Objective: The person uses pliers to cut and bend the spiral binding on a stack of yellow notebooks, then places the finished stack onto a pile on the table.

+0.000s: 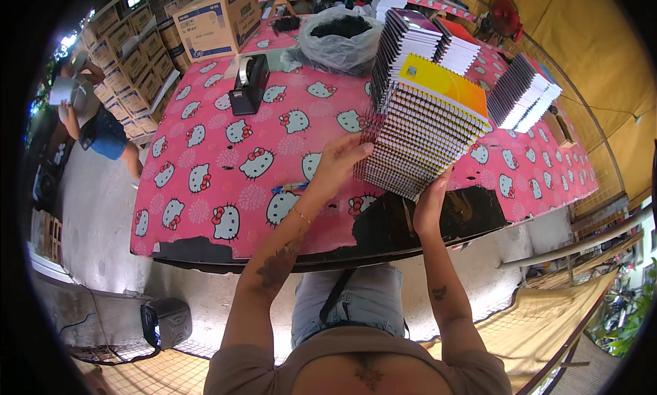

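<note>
A tall stack of spiral-bound notebooks [428, 135], topped by a yellow-orange cover, stands between my hands near the table's front edge. My left hand [342, 161] grips its left side, the fingers against the wire bindings. At the lower right corner, my right hand [431, 202] holds the stack, with its fingers partly hidden behind the notebooks. Right behind rises another stack of spiral notebooks with a dark purple cover [414, 24]. Beside that one is a stack with a red-orange cover [457, 36].
The table [270, 183] has a torn pink cover. On it are a tape dispenser [250, 86], a pen [291, 188], a plastic bag of black coils [340, 36], a carton [219, 22] and another notebook stack [523, 94]. A person [92, 108] stands at left near stacked boxes [137, 60].
</note>
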The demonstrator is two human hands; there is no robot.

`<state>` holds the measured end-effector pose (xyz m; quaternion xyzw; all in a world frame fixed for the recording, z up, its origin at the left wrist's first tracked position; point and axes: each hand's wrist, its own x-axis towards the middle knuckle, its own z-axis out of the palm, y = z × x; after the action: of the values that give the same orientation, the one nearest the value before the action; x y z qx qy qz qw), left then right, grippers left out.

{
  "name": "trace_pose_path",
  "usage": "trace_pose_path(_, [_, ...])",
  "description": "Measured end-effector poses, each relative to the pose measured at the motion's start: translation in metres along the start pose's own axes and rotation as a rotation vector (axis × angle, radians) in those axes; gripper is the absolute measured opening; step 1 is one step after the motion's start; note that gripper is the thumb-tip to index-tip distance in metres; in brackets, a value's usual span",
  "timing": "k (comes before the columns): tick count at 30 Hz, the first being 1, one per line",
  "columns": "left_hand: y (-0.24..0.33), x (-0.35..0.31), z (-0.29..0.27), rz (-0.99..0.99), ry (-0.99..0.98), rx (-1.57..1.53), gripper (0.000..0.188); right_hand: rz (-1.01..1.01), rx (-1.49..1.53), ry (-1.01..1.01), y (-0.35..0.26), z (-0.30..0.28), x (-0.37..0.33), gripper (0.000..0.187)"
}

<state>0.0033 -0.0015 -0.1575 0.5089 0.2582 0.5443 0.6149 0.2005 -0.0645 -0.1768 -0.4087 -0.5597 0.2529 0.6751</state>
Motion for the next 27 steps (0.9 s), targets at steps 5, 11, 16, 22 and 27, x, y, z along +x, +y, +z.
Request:
trace_pose_path(5, [-0.005, 0.0, 0.003, -0.017, 0.052, -0.005, 0.025, 0.163, 0.018, 0.031, 0.015, -0.005, -0.007, 0.073])
trace_pose_path(11, [-0.011, 0.003, -0.005, -0.013, 0.037, -0.023, 0.03, 0.095, 0.007, -0.003, 0.009, -0.004, -0.007, 0.071])
trace_pose_path(16, [0.006, -0.032, -0.005, 0.214, 0.148, 0.711, 0.049, -0.031, -0.007, 0.03, 0.001, -0.049, 0.01, 0.076])
trace_pose_path(22, [0.025, -0.137, -0.086, 0.197, -0.001, 1.779, 0.061, -0.342, -0.321, -0.099, -0.142, -0.069, 0.088, 0.052])
trace_pose_path(27, [0.046, -0.119, -0.084, -0.281, 0.09, 1.148, 0.062, -0.554, -0.498, -0.619, -0.198, -0.001, 0.143, 0.03])
